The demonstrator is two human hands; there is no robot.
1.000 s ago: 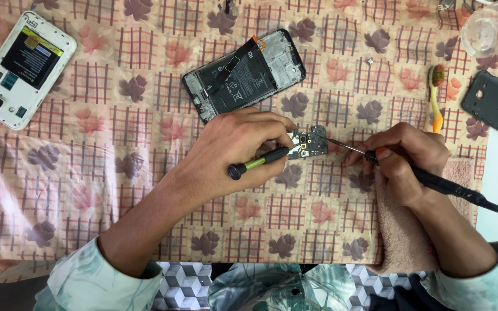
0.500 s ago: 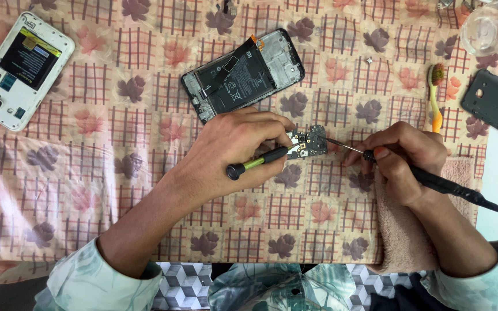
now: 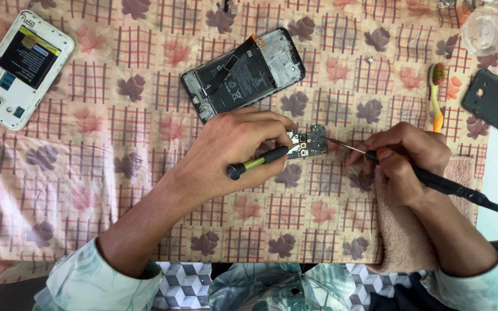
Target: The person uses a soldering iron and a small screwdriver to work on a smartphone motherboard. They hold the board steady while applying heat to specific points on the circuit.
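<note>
Small dark circuit board [image 3: 308,140] lying at centre of the cloth-covered counter [image 3: 145,190], just below the opened black phone [image 3: 243,74]. Pinned at its left edge by fingertips of the left hand [image 3: 234,152], which is also clamped on a short tool with a green shaft and black knob [image 3: 256,163], tucked under the fingers and pointing down-left. Thin metal tip of a black soldering iron [image 3: 433,181] touching or just short of the board's right edge; cannot tell which. Iron gripped pen-style in the closed right hand [image 3: 402,158], handle running off to the lower right. Right wrist resting on a folded pink towel [image 3: 404,230].

Further out: black phone with back removed, battery exposed, lying tilted. White phone [image 3: 18,66], back off and battery showing, at far left of the counter. Toothbrush with orange-and-green handle [image 3: 435,95] upright on the cloth, right of the work. Dark back cover [image 3: 495,105] at right edge. Clear glass vessel [image 3: 494,26] at top right corner.
</note>
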